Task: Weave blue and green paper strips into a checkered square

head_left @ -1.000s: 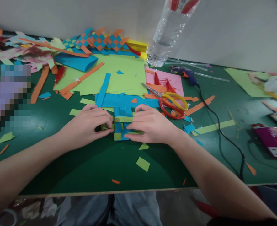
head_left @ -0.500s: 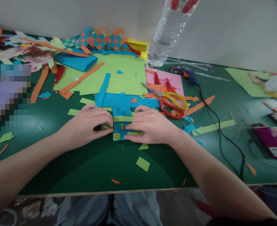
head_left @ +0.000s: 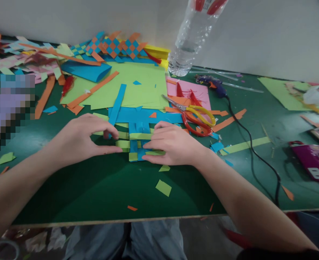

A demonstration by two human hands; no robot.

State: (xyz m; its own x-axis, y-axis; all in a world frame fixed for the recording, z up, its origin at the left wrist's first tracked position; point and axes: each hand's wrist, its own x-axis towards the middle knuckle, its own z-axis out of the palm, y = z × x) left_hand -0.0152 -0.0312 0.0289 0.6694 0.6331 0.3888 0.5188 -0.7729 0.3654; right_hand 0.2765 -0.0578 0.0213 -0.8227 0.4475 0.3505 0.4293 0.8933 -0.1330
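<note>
Blue paper strips (head_left: 133,146) stand upright before me with green paper strips (head_left: 141,136) woven across them. My left hand (head_left: 87,139) is on their left side, thumb and fingers apart. Its thumb tip is at the left end of a green strip (head_left: 123,143), apparently touching it. On the right side, my right hand (head_left: 174,144) grips the weave, its fingers and thumb on the right ends of the green strips and the blue edge. Those ends are partly hidden under its fingers.
Behind the weave lie green sheets (head_left: 137,79) and scissors (head_left: 194,113). A water bottle (head_left: 188,43) stands against the wall. To the right are a glue gun (head_left: 216,88) with its cord and a purple case (head_left: 311,160). Paper scraps (head_left: 164,188) dot the green table (head_left: 94,195).
My left hand has drawn back to the left from the weave, and its fingers have spread apart. The green strip ends there now show. My right hand has kept its place.
</note>
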